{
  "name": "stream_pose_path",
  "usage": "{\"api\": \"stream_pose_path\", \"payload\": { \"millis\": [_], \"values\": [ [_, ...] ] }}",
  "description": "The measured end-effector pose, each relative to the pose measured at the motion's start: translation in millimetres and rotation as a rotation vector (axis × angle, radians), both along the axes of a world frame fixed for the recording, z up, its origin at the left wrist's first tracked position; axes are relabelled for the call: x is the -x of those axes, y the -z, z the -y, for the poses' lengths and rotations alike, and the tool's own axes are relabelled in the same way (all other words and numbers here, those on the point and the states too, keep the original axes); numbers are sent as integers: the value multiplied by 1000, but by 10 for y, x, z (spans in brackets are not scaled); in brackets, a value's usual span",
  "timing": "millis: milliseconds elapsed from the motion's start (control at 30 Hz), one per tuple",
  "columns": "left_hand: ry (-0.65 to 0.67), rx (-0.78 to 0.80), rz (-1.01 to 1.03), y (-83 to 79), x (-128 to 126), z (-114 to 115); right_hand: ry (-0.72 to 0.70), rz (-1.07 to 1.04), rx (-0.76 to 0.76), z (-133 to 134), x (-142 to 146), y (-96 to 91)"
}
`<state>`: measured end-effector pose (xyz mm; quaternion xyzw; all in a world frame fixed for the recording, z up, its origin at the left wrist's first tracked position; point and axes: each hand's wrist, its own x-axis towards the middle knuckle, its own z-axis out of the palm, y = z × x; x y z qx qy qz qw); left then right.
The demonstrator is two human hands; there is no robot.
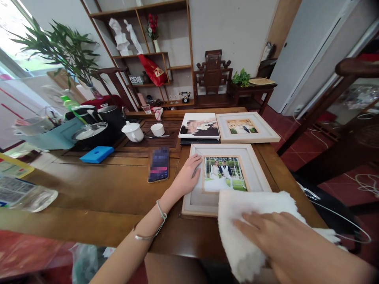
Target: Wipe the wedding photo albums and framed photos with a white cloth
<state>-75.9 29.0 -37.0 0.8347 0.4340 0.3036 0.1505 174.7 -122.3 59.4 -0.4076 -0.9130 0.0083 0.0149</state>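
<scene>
A pale wooden picture frame (195, 201) lies face up near the table's front edge, with a photo (225, 173) of a couple in white and dark clothes in its middle. On its left border rests my left hand (189, 175), fingers stretched out flat, holding nothing. My right hand (263, 230) has a white fluffy cloth (251, 201) under its palm and fingers. The cloth covers the frame's lower right part and hangs over the table edge. My right thumb and part of the grip are hidden.
Behind lie another framed photo (260, 132) and a white-bordered picture (198, 118). To the left are a phone (160, 163), a blue block (96, 154), a lidded white cup (132, 131), a small white bowl (157, 129), dark pots (111, 118) and a clear plastic bottle (35, 197).
</scene>
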Motion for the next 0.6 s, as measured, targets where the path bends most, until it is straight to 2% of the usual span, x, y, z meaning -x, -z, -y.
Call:
{"api": "stream_pose_path", "payload": {
  "millis": [133, 267, 333, 433, 600],
  "values": [
    [-2, -22, 16, 16, 6, -6, 114, 125, 31, -342, 206, 88],
    [-2, -22, 24, 28, 3, -8, 195, 167, -45, -737, 261, 201],
    [-3, -18, 30, 29, -2, -6, 205, 190, -80, -823, 268, 219],
    [-5, -14, 25, 25, -9, -4, 160, 222, -51, -720, 267, 165],
    [2, -12, 17, 30, -7, -6, -104, 120, 49, -326, 210, -16]
  ]
}}
